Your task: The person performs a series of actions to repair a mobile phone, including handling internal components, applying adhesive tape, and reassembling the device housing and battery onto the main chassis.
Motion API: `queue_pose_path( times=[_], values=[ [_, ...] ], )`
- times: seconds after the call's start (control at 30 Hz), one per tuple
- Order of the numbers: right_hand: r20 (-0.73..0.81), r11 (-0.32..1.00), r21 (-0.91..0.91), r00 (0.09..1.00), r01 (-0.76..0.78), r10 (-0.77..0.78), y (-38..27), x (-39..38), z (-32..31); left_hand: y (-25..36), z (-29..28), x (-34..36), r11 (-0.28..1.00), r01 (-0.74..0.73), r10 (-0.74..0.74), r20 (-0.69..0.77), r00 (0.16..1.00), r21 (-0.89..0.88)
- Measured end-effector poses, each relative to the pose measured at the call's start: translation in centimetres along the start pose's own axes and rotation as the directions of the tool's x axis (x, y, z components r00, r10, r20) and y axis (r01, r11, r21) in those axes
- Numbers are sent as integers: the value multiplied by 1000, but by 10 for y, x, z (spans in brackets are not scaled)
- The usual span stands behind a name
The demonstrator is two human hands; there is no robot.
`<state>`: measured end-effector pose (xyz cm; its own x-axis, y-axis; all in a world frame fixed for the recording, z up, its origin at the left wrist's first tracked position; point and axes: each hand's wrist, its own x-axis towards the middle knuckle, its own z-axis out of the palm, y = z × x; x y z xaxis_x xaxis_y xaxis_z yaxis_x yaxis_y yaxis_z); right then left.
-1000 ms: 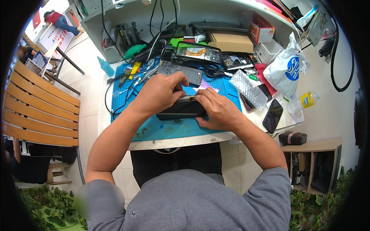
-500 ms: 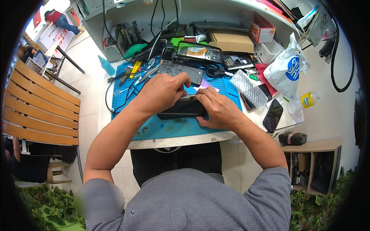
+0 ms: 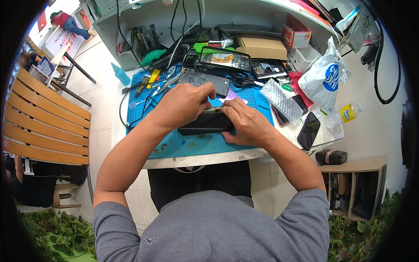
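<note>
A dark, flat phone-like device (image 3: 204,125) is tilted up over the blue work mat (image 3: 192,146), its long black face towards me. My right hand (image 3: 248,123) grips its right end, thumb low and fingers over the upper edge. A thin strip with metallic and yellowish parts shows along that edge. At the upper left of the device my left hand (image 3: 185,102) is closed in a pinch; whatever it holds is hidden. Just beyond my hands lies a grey phone frame (image 3: 208,81). Scissors (image 3: 244,81) with black handles rest to its right.
Tools and cables, with yellow-handled cutters (image 3: 153,78), crowd the mat's left. An opened phone (image 3: 225,59) lies at the back. On the right are bubble wrap (image 3: 281,100), a black phone (image 3: 309,132), a plastic bottle (image 3: 345,115) and a white bag (image 3: 323,81). A blue squeeze bottle (image 3: 120,75) stands left.
</note>
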<state>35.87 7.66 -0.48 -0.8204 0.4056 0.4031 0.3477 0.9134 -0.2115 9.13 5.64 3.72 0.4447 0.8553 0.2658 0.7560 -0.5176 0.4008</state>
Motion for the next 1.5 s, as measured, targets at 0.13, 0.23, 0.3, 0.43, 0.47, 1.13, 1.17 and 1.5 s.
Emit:
queue_pose_path(
  times=[0.13,0.23,0.3,0.43,0.47,1.13,1.17,1.5],
  values=[
    [1,1000,-1,1000,1,-1,1,-1,1,0,1,0,1000,3,-3,-1,1000,4],
    [0,1000,1,1000,3,-3,1,0,1,1,0,0,1000,8,-8,2,1000,0],
    [1,1000,6,1000,5,-5,1,0,1,1,0,0,1000,6,-6,-2,1000,8],
    [2,1000,10,1000,1,-1,1,0,0,1,0,0,1000,9,-9,3,1000,0],
    [2,1000,10,1000,1,-1,1,0,0,1,0,0,1000,10,-10,5,1000,0],
    [2,1000,17,1000,4,-5,1,0,1,1,1,-1,999,3,-4,14,1000,49],
    [4,1000,16,1000,2,-3,1,0,1,1,1,-1,999,3,-4,14,1000,50],
    [6,1000,16,1000,-7,7,1,0,1,3,1,-2,998,4,-5,15,1000,61]
  ],
)
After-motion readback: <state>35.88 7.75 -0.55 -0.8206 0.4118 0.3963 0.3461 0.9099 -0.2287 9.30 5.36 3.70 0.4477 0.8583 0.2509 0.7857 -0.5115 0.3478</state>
